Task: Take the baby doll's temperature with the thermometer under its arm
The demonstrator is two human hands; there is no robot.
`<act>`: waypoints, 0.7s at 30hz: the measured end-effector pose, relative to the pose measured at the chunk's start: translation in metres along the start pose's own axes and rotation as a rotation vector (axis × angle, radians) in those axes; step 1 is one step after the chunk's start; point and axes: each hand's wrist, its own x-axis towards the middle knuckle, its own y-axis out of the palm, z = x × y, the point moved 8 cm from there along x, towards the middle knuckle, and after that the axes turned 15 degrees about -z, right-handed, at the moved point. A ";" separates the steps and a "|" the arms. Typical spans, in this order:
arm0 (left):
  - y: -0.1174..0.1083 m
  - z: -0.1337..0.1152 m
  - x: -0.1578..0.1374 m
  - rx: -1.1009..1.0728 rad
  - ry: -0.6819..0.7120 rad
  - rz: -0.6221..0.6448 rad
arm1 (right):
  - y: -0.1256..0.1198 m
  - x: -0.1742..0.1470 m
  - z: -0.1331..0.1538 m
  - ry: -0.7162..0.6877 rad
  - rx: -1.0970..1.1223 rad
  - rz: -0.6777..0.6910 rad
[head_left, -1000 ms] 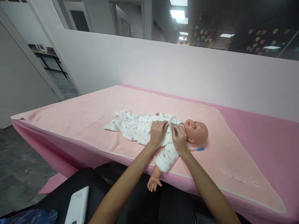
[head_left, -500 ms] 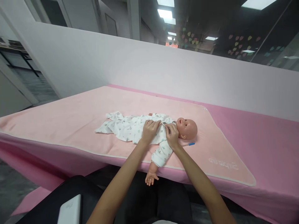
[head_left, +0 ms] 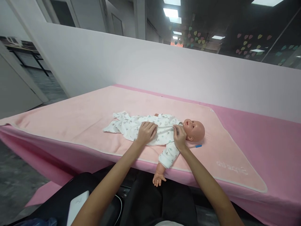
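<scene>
A baby doll [head_left: 197, 130] lies on its back with its head to the right, dressed in a white patterned romper [head_left: 134, 127]. My left hand [head_left: 147, 132] is over the doll's belly, its fingers closed on the romper's front edge. Close to the doll's neck, my right hand [head_left: 180, 135] pinches the same edge near the collar. Between the two hands the edge runs straight and looks taut. The doll's near arm, in its sleeve [head_left: 168, 154], reaches over the table's front edge. My fingertips are partly hidden.
A pen with a blue end [head_left: 198, 146] lies beside the doll's head. The doll rests on a pink mat [head_left: 225, 153] over a pink tablecloth [head_left: 277, 150]. Behind stands a white partition [head_left: 164, 69]. A white flat device [head_left: 77, 205] is at lower left.
My hands have moved apart. The left went leftward along the romper toward the belly while the right stays by the collar. The edge between them is now stretched straight. The view shifted slightly.
</scene>
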 end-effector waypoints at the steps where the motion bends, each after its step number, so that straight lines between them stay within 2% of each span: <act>1: -0.001 -0.001 -0.001 -0.011 -0.007 0.000 | 0.000 0.000 0.000 -0.001 -0.001 -0.002; 7: -0.003 -0.005 -0.001 -0.012 -0.046 -0.067 | 0.000 0.000 0.000 -0.016 0.001 -0.004; 15: -0.010 0.005 -0.002 0.090 -0.153 -0.183 | 0.001 0.000 -0.001 0.014 0.010 0.006; 21: -0.005 0.001 -0.002 0.116 -0.078 -0.145 | 0.003 -0.001 -0.002 0.017 0.018 0.025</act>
